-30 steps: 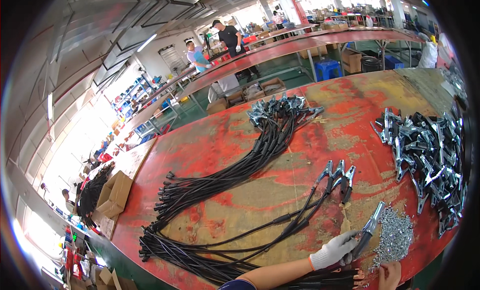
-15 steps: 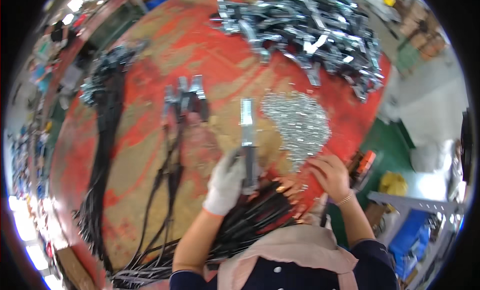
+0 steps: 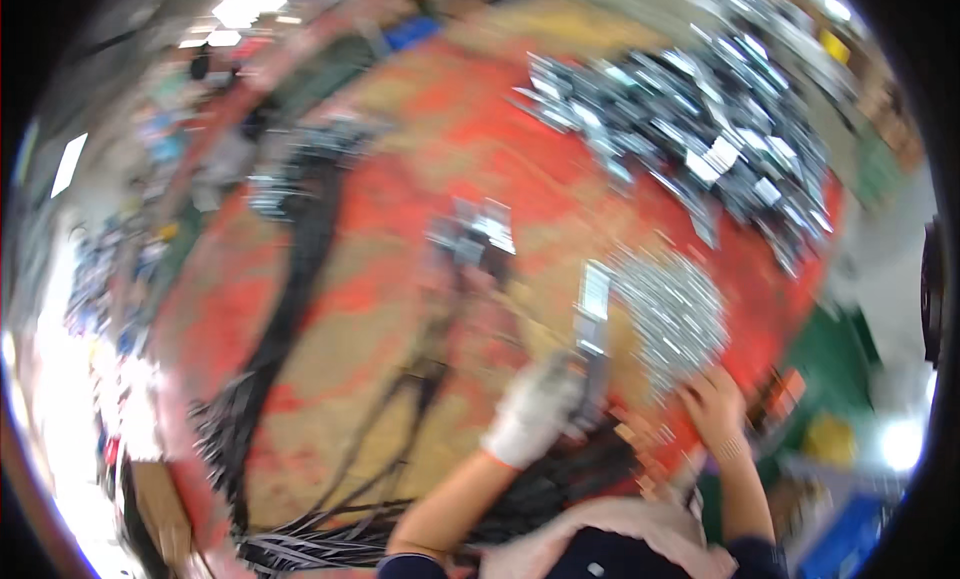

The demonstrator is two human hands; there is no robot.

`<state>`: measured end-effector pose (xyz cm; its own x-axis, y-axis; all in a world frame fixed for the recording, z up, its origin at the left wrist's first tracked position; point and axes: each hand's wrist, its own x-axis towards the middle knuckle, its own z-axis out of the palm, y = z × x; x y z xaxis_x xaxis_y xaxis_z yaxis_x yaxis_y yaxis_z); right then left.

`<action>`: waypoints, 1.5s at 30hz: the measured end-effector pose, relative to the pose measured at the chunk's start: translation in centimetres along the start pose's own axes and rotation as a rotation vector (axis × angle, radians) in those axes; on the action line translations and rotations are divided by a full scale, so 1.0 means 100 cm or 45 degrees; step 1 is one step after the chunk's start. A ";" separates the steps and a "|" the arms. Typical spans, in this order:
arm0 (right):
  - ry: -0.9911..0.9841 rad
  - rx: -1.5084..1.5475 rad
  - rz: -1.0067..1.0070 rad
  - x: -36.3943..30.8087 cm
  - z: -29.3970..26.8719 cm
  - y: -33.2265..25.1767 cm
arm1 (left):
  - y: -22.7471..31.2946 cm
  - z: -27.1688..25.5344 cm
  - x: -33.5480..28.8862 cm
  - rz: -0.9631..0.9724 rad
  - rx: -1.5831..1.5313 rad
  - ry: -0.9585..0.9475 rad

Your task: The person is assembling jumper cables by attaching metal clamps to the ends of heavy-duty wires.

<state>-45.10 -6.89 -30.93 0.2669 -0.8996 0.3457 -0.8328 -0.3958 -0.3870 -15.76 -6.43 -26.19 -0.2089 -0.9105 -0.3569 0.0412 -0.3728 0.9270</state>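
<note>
My left hand (image 3: 535, 409), in a white glove, is closed around the dark lower part of a flat piece with a silver metal end (image 3: 594, 294). The silver end points away from me. My right hand (image 3: 717, 404) is bare, with a bracelet at its wrist. Its fingertips reach the near edge of a pile of small silver metal pieces (image 3: 672, 314). Motion blurs those fingers, so whether they pinch a piece is unclear. Below my left hand lies a bundle of black straps (image 3: 560, 484), with copper-coloured pieces (image 3: 645, 449) at its right end.
A large heap of silver and dark metal parts (image 3: 690, 119) covers the far right of the worn red table (image 3: 400, 309). At the left lies a long black strap bundle (image 3: 300, 269) with metal ends. A few metal-ended straps (image 3: 475, 234) lie mid-table. An orange object (image 3: 787, 394) is at the right edge.
The whole view has shifted and blurred, so the table sits lower and further right. My left hand still grips the metal-ended piece. My right hand remains by the small silver pieces.
</note>
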 end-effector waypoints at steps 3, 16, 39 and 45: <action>0.095 0.208 -0.082 -0.008 0.001 0.001 | -0.029 0.002 -0.003 -0.058 -0.352 0.035; -0.191 0.288 0.096 0.001 0.000 0.023 | -0.013 0.011 -0.002 -0.066 -0.406 -0.077; 0.118 0.723 -0.296 0.099 0.019 -0.104 | -0.005 0.016 -0.005 0.081 -0.243 0.033; 0.158 0.754 -0.312 0.096 0.025 -0.100 | -0.005 0.018 -0.006 0.076 -0.206 0.058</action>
<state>-32.96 -12.05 -25.91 0.3272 -0.7564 0.5663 -0.3375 -0.6534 -0.6777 -17.38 -5.36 -26.25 -0.1573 -0.9376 -0.3100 0.2098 -0.3385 0.9173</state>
